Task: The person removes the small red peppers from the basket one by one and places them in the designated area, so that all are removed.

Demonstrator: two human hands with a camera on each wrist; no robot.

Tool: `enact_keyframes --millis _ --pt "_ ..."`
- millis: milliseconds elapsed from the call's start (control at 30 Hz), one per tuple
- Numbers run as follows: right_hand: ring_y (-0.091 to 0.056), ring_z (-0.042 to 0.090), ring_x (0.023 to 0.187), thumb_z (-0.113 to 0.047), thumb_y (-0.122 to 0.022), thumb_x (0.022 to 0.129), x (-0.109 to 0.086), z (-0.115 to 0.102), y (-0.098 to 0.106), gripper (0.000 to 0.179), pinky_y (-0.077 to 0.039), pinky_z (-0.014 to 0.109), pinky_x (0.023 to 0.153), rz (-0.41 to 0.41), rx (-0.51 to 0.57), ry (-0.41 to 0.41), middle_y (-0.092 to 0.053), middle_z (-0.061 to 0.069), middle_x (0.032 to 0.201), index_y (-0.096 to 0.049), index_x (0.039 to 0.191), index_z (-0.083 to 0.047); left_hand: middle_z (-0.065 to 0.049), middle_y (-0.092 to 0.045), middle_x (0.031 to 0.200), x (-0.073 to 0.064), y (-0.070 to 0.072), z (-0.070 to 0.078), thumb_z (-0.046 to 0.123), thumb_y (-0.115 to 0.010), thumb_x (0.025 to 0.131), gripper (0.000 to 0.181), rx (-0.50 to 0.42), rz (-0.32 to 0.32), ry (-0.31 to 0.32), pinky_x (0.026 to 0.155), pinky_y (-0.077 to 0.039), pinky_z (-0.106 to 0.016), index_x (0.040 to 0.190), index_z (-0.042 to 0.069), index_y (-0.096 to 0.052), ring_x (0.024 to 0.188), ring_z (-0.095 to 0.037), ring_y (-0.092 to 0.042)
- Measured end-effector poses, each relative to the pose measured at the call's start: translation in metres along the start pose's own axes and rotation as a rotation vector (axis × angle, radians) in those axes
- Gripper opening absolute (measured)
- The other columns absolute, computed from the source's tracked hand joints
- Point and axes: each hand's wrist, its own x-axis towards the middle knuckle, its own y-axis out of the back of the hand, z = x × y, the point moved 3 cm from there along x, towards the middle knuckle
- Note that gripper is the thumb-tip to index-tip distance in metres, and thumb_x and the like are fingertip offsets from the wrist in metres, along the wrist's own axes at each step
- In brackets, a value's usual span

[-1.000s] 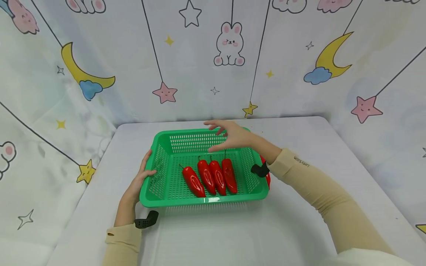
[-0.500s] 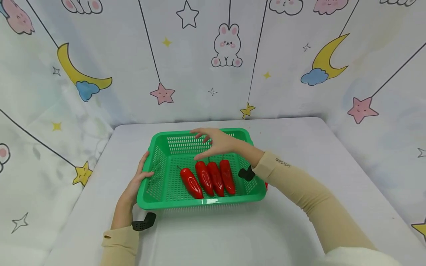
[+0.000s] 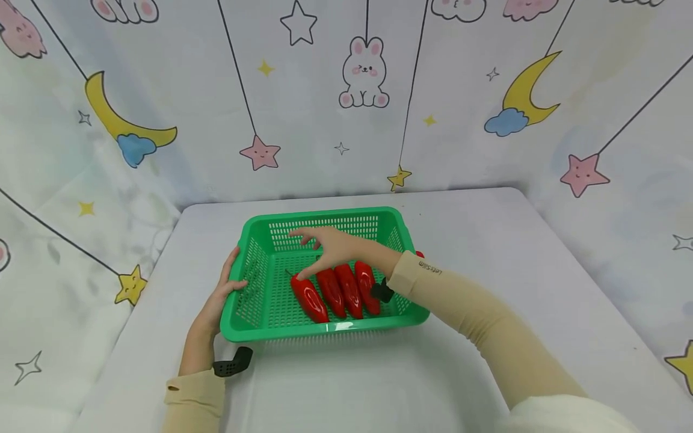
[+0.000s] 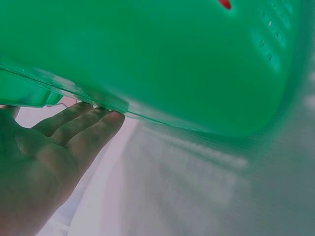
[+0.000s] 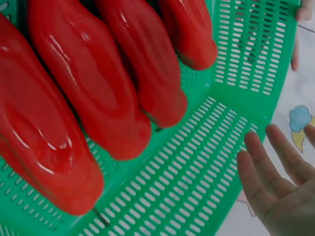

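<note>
A green plastic basket (image 3: pixel 325 330) with slotted walls stands on the table, holding several glossy red chili peppers (image 3: pixel 310 299) side by side. My left hand (image 3: pixel 215 300) grips its left rim, thumb over the inside and fingers along the outside; the left wrist view shows those fingers (image 4: pixel 93 132) against the rim's underside. Above the peppers hovers my right hand (image 3: pixel 331 248), fingers spread and holding nothing. Its thumb is nearest the leftmost pepper's stem end; whether they touch I cannot tell. In the right wrist view the peppers (image 5: pixel 88 73) fill the upper left, apart from the fingers (image 5: pixel 268 172).
A bit of something red (image 3: pixel 419 254) shows beyond the basket's right side, mostly hidden by the right sleeve. The white table (image 3: pixel 465 228) ends at a patterned cloth backdrop (image 3: pixel 303 102). A black wrist camera (image 3: pixel 234 362) sits on each wrist.
My right hand has moved left and lower across the basket, from above the right-hand peppers toward the leftmost one. The left hand keeps its grip, and the peppers lie as before.
</note>
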Motion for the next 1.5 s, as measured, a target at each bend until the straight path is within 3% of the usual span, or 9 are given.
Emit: enact_keyframes --millis 267,600,1000,1500 --pt "-0.049 0.03 0.109 -0.047 -0.073 0.071 0.005 0.002 -0.022 0.087 -0.045 0.026 0.077 -0.098 -0.033 -0.017 -0.046 0.012 0.131 -0.032 0.142 -0.019 0.001 0.015 0.151 0.001 0.0 0.002 0.009 -0.035 0.09 0.074 0.004 0.003 -0.006 0.096 -0.018 -0.057 0.145 0.04 0.004 0.133 -0.035 0.0" --pt "-0.05 0.022 0.106 -0.051 -0.072 0.069 0.006 0.007 -0.044 0.089 -0.044 0.026 0.077 -0.153 -0.105 -0.024 -0.048 0.01 0.13 -0.033 0.142 -0.018 0.0 0.015 0.151 -0.001 -0.001 0.0 0.009 -0.036 0.09 0.075 0.0 0.0 -0.009 0.095 -0.019 -0.057 0.146 0.039 0.004 0.133 -0.035 0.0" --pt "-0.043 0.018 0.118 -0.054 -0.071 0.069 0.005 0.008 -0.05 0.087 -0.044 0.029 0.084 -0.189 -0.22 -0.037 -0.046 0.004 0.132 -0.036 0.141 -0.018 -0.001 0.015 0.151 -0.001 0.0 0.001 0.009 -0.035 0.09 0.074 -0.007 -0.008 -0.019 0.095 -0.02 -0.056 0.146 0.038 0.005 0.133 -0.035 -0.001" --pt "-0.043 0.016 0.111 -0.06 -0.069 0.067 0.004 0.006 -0.061 0.086 -0.044 0.029 0.078 -0.236 -0.384 -0.088 -0.051 0.002 0.12 -0.037 0.14 -0.027 -0.001 0.014 0.151 -0.002 0.0 0.0 0.011 -0.035 0.092 0.072 0.0 -0.009 -0.021 0.092 -0.027 -0.05 0.145 0.039 0.005 0.132 -0.036 -0.005"
